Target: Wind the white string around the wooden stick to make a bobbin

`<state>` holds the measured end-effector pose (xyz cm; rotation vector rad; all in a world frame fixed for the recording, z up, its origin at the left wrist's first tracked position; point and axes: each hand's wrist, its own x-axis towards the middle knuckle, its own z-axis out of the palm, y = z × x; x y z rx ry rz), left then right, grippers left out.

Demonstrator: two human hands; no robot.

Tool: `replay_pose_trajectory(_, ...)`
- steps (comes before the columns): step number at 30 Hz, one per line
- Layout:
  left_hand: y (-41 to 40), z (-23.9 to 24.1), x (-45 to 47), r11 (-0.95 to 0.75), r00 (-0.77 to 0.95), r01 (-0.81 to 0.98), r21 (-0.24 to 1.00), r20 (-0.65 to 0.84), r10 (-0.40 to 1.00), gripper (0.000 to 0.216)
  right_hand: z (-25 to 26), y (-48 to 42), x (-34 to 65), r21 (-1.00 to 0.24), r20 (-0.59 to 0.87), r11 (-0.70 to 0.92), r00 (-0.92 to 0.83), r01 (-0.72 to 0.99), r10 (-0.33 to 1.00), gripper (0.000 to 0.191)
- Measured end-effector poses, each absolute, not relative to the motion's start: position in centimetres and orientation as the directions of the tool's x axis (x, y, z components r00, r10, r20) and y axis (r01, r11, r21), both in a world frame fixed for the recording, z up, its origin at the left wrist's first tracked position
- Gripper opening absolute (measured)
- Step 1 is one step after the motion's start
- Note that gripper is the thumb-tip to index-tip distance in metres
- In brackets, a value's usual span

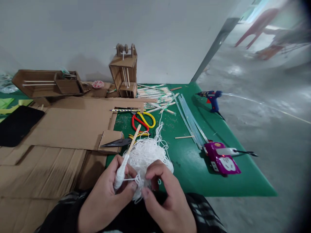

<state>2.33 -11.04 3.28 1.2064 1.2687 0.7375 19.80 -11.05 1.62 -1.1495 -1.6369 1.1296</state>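
My left hand (109, 191) is closed around a wooden stick (134, 139), its lower part thickly wound with white string (120, 173). A strand runs from the winding to a small tangle (138, 181) at my left thumb and fingertips. My right hand (167, 197) is curved beside this tangle, thumb and forefinger apart; whether its hidden fingers touch the string I cannot tell. Just beyond both hands lies a large loose heap of white string (150, 152). Scissors with red and yellow handles (148, 120) and dark-bladed scissors (116, 142) lie behind and left of the heap.
Cardboard sheets (73, 119) and a black flat object (20, 126) cover the left. Cardboard structures (126, 72) stand by the wall. Wrapped sticks (155, 94), glue sticks (190, 119), a blue glue gun (211, 98) and a purple power strip (222, 158) rest on the green table (243, 184).
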Motion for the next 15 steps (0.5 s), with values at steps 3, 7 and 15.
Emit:
replay_pose_trajectory(3,-11.12,3.41,2.32,0.257,0.189,0.236,0.937,-0.304,0.934,0.015,2.06,-11.29,19.75,-0.952,0.102,0.179,-0.295,0.248,0.950,0.014)
replay_pose_trajectory(7,-11.13,3.70,2.31,0.278,0.158,0.274,0.921,-0.329,0.931,0.016,2.21,-11.03,19.83,-0.961,0.016,0.110,-0.344,0.255,0.939,0.012)
replay_pose_trajectory(15,-11.24,3.37,2.14,0.243,0.210,0.277,0.930,-0.305,0.929,0.018,1.42,-10.53,20.15,-0.985,-0.060,0.009,-0.394,0.171,0.917,0.003)
